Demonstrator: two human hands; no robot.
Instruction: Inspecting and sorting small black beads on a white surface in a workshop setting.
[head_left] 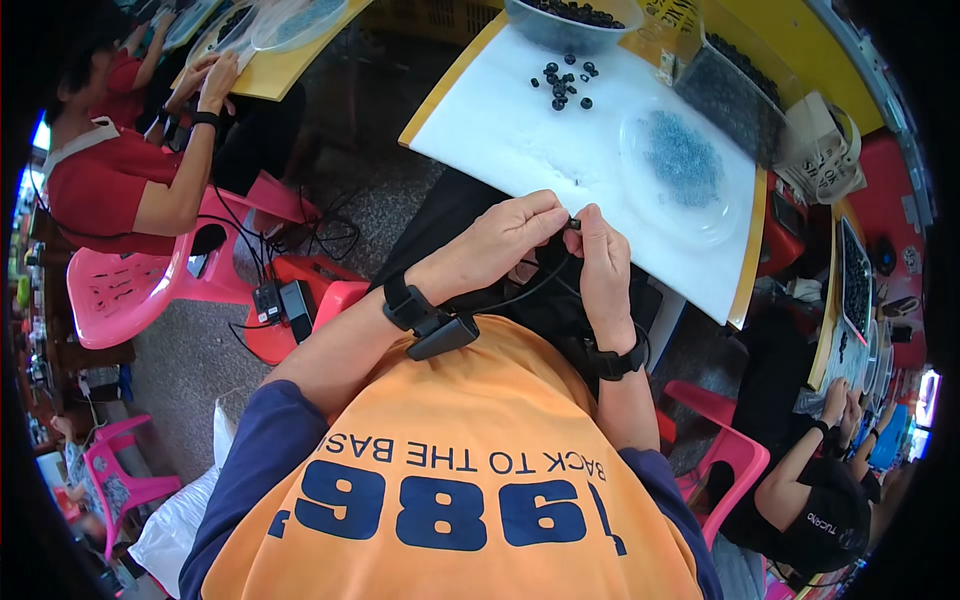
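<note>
Small black part: the small black part (573, 224) sits at the fingertips, between the two hands and just short of the white sheet's near edge.
Long axis: too small and too covered by fingers to establish.
Nearer hand: neither clearly; the part lies to the right of the left fingertips and against the inner side of the right thumb.
Right hand: the right hand (605, 255) appears to pinch the part between thumb and finger.
Left hand: the left hand (510, 238) has its fingers drawn together, tips beside the part; whether they grip it cannot be told.
Black cable: the black cable (522, 296) curves below both hands.
Wristbands: one on each wrist; a black box (443, 339) hangs at the left one.
White sheet: the white sheet (480, 140) lies directly beyond the hands.
Loose black beads: the loose black beads (559, 90) are scattered straight ahead, well apart from the fingers.
Clear plate: the clear plate (690, 232) stands ahead and right of the right hand, bearing pale blue beads (683, 160).
Bowl: the bowl (570, 36) of dark beads stands farthest ahead.
</note>
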